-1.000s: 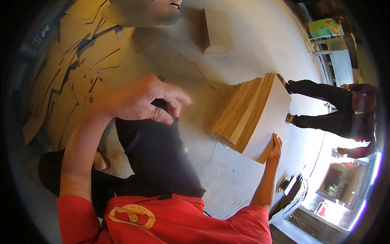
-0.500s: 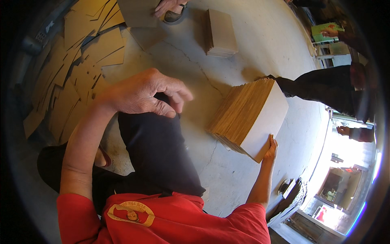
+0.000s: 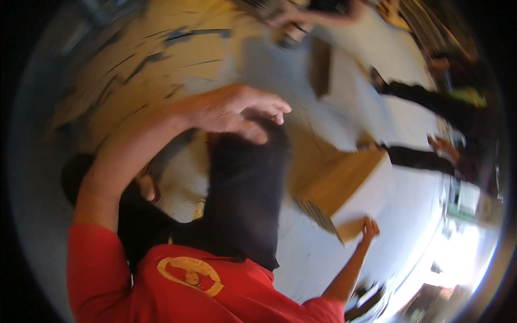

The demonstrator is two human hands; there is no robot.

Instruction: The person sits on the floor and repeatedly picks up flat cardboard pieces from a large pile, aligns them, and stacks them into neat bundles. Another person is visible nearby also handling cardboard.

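Observation:
My left hand [image 3: 245, 114] hovers over my bent knee in dark trousers [image 3: 245, 177]. Its fingers are loosely curved and apart from the thumb, with nothing between them. To the right of the knee, a tall stack of cardboard sheets [image 3: 347, 177] sits on the floor, brown along its side and pale on top. At the near right edge of that stack is my right hand [image 3: 370, 230]. Motion blur hides whether its fingers grip a sheet or only rest against the edge.
Loose brown cardboard sheets [image 3: 151, 70] lie scattered over the floor at the far left. A second, smaller stack [image 3: 342, 70] stands farther off. Another person's arm [image 3: 318, 17] reaches in at the top, and dark-clothed legs [image 3: 425, 99] come in from the right.
The whole view has swung, so the stacks and scattered sheets appear farther right. My left hand stays loosely curved over the knee. My right hand remains by the stack's edge.

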